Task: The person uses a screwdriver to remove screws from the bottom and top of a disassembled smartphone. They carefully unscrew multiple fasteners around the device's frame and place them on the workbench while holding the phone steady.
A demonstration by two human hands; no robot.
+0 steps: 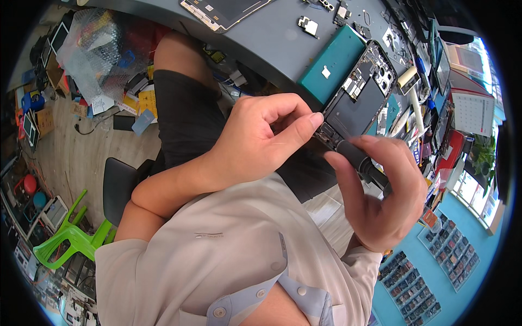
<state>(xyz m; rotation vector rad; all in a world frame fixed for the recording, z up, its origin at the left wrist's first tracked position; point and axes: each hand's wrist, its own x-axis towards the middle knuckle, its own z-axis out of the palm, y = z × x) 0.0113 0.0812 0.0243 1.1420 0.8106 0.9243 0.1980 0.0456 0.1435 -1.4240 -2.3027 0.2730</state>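
A grey desk (266,49) is seen along the top, its far end crowded with parts too jumbled to be sorted out. At lower left, a green plastic chair (73,242) is shown, its base lost among clutter. The foreground is filled by a pale shirt (234,244), cut off by the lower edge. By the left hand (266,133), thumb and forefinger are brought close at the near end of an opened phone (361,95); whether they are clamped on its edge cannot be told, and the other fingertips are hidden. By the right hand (383,187), a black cylindrical tool (356,157) is gripped between thumb and fingers; its tip is not made out, so contact with the phone cannot be confirmed. A teal block (331,65) at the desk's edge is partly covered by the phone, whose inner parts are exposed. A dark panel (228,13) is cut off above. Beyond the block, a small metal part (309,26) is left lying, its details indistinct.
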